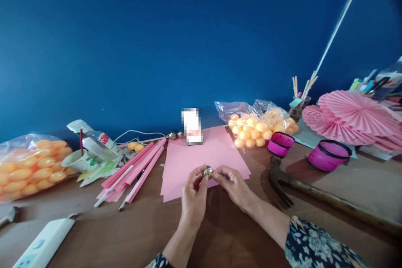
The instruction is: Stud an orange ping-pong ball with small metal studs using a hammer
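Both my hands meet over the lower edge of a pink paper sheet (201, 155) on the brown table (238, 234). Between their fingertips sits a small shiny metallic bell-like ball (207, 171). My left hand (194, 194) pinches it from the left, fingers closed. My right hand (230, 184) pinches it from the right, thumb and forefinger together. Two similar small metal balls (175, 135) lie by the wall behind the sheet.
A hammer (314, 194) lies to the right. Two pink cups (328, 155) and pink paper fans (351, 119) stand beyond. Bags of orange balls (257, 127) sit behind and at far left (28, 167). Pink strips (135, 167), a paper cup (78, 160), a white device (44, 243).
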Demonstrator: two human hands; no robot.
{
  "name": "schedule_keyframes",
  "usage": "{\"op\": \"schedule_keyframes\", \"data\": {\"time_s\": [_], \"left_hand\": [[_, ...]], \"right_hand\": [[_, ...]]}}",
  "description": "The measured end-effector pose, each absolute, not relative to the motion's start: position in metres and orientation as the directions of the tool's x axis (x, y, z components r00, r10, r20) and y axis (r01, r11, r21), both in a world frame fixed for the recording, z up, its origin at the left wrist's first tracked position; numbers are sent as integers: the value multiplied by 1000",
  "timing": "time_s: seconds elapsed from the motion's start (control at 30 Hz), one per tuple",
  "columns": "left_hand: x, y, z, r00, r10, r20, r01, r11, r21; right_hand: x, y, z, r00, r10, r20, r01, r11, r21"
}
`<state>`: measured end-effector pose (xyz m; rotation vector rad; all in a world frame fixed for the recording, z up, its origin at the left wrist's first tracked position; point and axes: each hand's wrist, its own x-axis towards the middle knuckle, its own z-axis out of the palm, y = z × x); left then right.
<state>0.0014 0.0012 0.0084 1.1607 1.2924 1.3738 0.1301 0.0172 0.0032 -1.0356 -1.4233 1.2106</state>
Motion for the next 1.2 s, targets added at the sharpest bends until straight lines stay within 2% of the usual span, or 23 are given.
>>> {"op": "schedule_keyframes", "data": {"time_s": [0.63, 1.2], "left_hand": [[0, 3, 6, -147, 988, 51, 22, -49, 999], [-3, 4, 0, -124, 978, 167, 124, -151, 981]], "right_hand": [[131, 18, 3, -209, 969, 130, 27, 138, -990], [132, 17, 4, -210, 971, 116, 49, 129, -990]]}}
